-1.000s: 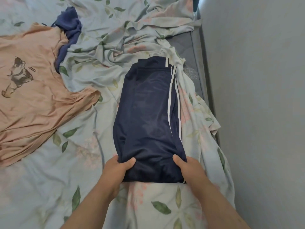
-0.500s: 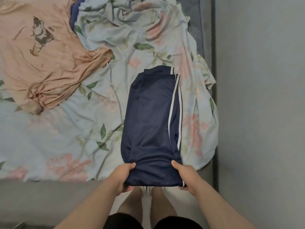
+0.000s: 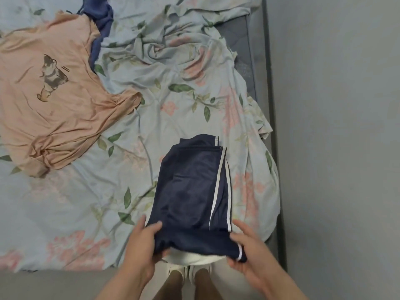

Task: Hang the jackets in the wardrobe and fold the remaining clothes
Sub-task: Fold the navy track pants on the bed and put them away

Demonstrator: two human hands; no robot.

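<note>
Folded navy track pants (image 3: 190, 191) with white side stripes lie lengthwise at the bed's near right edge, their near end lifted past the edge. My left hand (image 3: 142, 245) grips the near left corner, thumb on top. My right hand (image 3: 246, 250) holds the near right corner, fingers under the fabric. A peach T-shirt (image 3: 56, 100) with a printed animal lies spread flat at the far left. A blue garment (image 3: 99, 24) is bunched beyond it, partly hidden under the T-shirt.
A floral sheet (image 3: 173, 100) covers the bed, rumpled at the far right. A grey wall (image 3: 335, 126) runs close along the bed's right side. The grey bed frame (image 3: 54, 282) edges the near side. My legs and white footwear (image 3: 190, 276) show below.
Both hands have pulled the folded pants toward me, so the near end now hangs past the bed edge. The camera view shifted back from the bed.
</note>
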